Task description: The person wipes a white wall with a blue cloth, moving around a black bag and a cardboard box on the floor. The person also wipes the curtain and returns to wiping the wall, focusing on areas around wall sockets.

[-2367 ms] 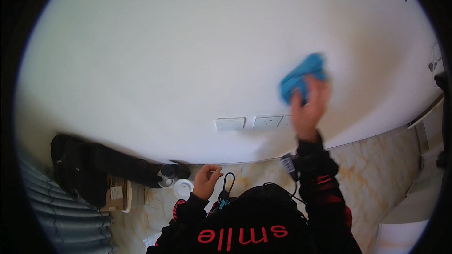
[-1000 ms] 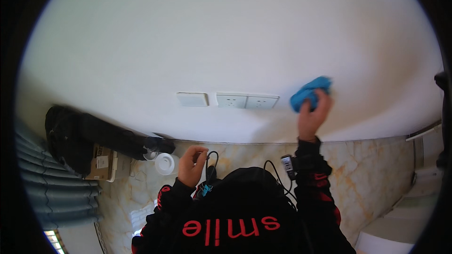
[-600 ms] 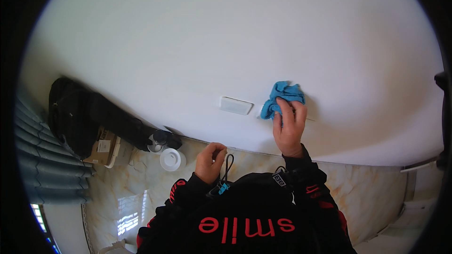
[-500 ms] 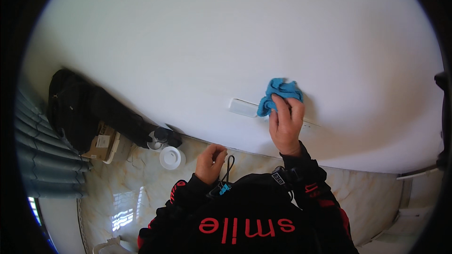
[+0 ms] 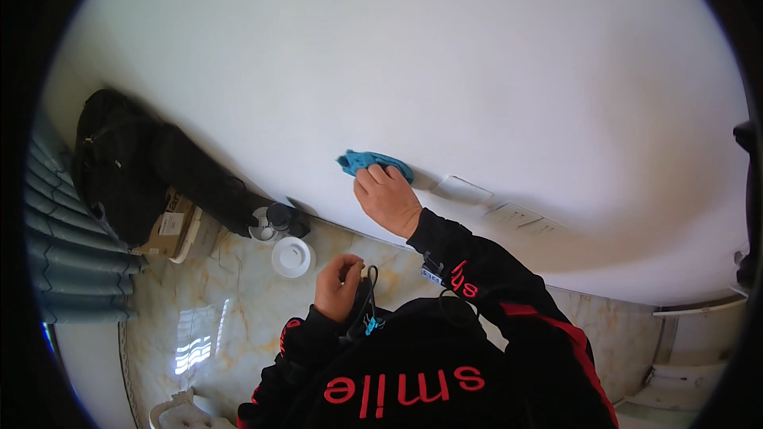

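Observation:
My right hand (image 5: 389,200) presses a crumpled blue cloth (image 5: 359,161) against the white wall (image 5: 477,71), fingers bent over it. To the right of the cloth, a blank rectangular wall plate (image 5: 462,189) and a wider white socket plate (image 5: 524,217) are set in the wall. My left hand (image 5: 337,289) hovers low in front of my body, its fingers curled into a loose fist with nothing visible in them. Beside it, a dark cable loop (image 5: 372,282) with a blue clip (image 5: 373,324) hangs at my black sweatshirt.
On the marbled floor (image 5: 238,294) at the wall's foot sit a round white lid-like object (image 5: 292,257) and a dark-and-white container (image 5: 274,222). Farther left, a large black bag (image 5: 119,163) leans over cardboard boxes (image 5: 171,226), near a blue-grey curtain (image 5: 75,262).
My right hand and the cloth have slid left along the wall, past the blank plate, uncovering the socket plate. The left hand stays curled, shifted slightly in view.

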`<state>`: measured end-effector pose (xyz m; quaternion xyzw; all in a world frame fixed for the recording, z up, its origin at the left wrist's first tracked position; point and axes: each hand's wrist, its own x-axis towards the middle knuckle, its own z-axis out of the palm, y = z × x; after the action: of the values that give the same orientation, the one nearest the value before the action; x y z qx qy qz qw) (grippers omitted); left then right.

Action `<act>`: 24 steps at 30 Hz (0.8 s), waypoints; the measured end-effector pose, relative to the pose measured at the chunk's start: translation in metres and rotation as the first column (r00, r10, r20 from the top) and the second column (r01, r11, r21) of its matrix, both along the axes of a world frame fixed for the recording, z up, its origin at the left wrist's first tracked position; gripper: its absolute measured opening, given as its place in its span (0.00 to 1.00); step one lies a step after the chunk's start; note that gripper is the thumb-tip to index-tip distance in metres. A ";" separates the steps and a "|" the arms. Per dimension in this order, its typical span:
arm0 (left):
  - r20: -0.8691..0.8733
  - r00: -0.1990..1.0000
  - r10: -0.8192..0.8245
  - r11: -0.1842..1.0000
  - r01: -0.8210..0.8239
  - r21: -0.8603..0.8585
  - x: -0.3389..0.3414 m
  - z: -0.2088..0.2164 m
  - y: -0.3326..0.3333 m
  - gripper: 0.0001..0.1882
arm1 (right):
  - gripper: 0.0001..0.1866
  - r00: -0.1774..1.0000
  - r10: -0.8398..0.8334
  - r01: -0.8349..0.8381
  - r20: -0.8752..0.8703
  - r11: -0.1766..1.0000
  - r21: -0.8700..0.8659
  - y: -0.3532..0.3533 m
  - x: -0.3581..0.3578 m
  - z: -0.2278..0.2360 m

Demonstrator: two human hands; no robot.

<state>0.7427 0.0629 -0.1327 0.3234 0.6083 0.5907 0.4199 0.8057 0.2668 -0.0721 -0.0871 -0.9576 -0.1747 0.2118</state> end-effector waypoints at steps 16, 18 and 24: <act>-0.032 0.976 -0.214 0.976 0.212 -0.049 0.013 -0.004 0.015 0.05 | 0.07 0.946 -0.311 0.317 0.091 0.946 -0.062 -0.007 0.130 -0.065; -0.027 0.974 -0.227 0.974 0.226 -0.036 0.022 -0.002 0.017 0.05 | 0.12 0.929 -0.348 0.361 0.121 0.926 -0.106 -0.005 0.141 -0.072; -0.150 0.962 -0.229 0.973 0.229 -0.020 0.048 0.000 0.013 0.05 | 0.09 0.920 -0.388 0.379 -0.044 0.915 -0.138 0.003 0.198 -0.080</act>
<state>0.7904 0.0763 -0.1331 0.4347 0.5978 0.5113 0.4385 1.0036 0.2696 -0.1526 -0.2927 -0.9229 -0.1486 0.2012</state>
